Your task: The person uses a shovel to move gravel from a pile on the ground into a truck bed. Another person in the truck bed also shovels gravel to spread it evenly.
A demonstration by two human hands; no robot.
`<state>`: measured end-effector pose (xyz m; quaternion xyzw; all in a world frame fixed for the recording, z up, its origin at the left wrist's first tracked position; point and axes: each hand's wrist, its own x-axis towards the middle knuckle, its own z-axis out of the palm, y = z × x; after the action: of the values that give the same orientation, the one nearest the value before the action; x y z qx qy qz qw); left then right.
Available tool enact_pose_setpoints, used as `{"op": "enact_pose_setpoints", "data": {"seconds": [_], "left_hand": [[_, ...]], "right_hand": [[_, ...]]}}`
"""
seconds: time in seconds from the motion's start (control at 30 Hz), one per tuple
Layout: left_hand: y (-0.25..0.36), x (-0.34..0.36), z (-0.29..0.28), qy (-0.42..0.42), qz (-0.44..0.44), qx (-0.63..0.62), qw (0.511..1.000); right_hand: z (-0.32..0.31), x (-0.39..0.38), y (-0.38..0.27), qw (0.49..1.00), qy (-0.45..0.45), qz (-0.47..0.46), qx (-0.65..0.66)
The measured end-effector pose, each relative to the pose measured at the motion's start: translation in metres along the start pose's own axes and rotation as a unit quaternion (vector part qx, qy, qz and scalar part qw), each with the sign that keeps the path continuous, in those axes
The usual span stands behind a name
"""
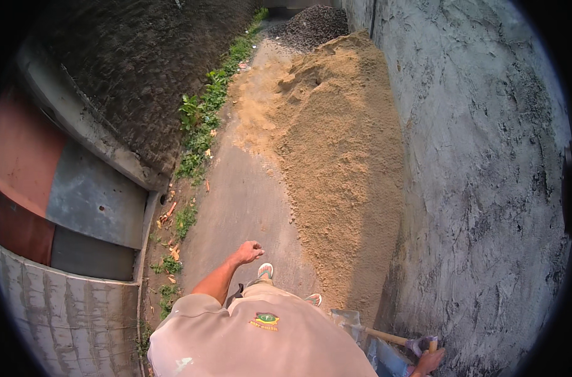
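My left hand (248, 252) hangs out over the paved path, its fingers loosely curled, with nothing seen in it. At the lower right, close by the wall, my right hand (429, 361) is closed on the grip end of a shovel (389, 337). Its wooden shaft slants toward a grey metal blade (346, 318) beside my body. The lower part of my right hand is cut off by the picture's edge. A large heap of tan sand (342, 157) runs along the right side of the path, just ahead of the blade.
A rough grey plastered wall (480, 169) bounds the right side. Dark gravel (311, 26) is piled at the far end. Weeds (201, 113) and debris line the path (248, 201) on the left, below a dark wall (135, 69) and a metal gate (97, 198).
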<state>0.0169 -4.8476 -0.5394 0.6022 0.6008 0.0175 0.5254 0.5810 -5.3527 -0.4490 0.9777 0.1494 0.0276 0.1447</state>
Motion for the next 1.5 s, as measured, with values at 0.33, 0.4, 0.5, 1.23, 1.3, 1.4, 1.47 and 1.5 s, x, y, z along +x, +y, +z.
{"op": "enact_pose_setpoints", "data": {"seconds": [0.33, 0.4, 0.5, 1.23, 1.3, 1.4, 1.47, 1.5], "left_hand": [[-0.108, 0.036, -0.082, -0.057, -0.162, -0.037, 0.984], [-0.213, 0.064, -0.096, -0.035, -0.259, -0.031, 0.965], [-0.305, 0.120, -0.126, -0.133, -0.104, 0.229, 0.959], [-0.273, 0.283, -0.500, 0.210, -0.369, -0.318, 0.848], [-0.248, 0.311, -0.536, 0.252, -0.343, -0.357, 0.831], [-0.225, 0.355, -0.585, 0.273, -0.332, -0.390, 0.814], [-0.223, 0.405, -0.609, 0.224, -0.350, -0.381, 0.826], [-0.216, 0.427, -0.624, 0.193, -0.345, -0.351, 0.849]], "right_hand": [[-0.100, -0.051, -0.157, 0.880, -0.399, -0.072, 0.247], [-0.134, -0.065, -0.237, 0.881, -0.420, -0.097, 0.195], [-0.103, -0.084, -0.313, 0.886, -0.392, -0.164, 0.186], [-0.560, -0.014, -1.005, 0.832, -0.384, -0.387, 0.101], [-0.625, -0.002, -1.052, 0.836, -0.344, -0.395, 0.162], [-0.679, -0.001, -1.127, 0.827, -0.265, -0.424, 0.258], [-0.688, 0.001, -1.180, 0.821, -0.219, -0.420, 0.318], [-0.686, 0.002, -1.209, 0.813, -0.216, -0.407, 0.357]]}}
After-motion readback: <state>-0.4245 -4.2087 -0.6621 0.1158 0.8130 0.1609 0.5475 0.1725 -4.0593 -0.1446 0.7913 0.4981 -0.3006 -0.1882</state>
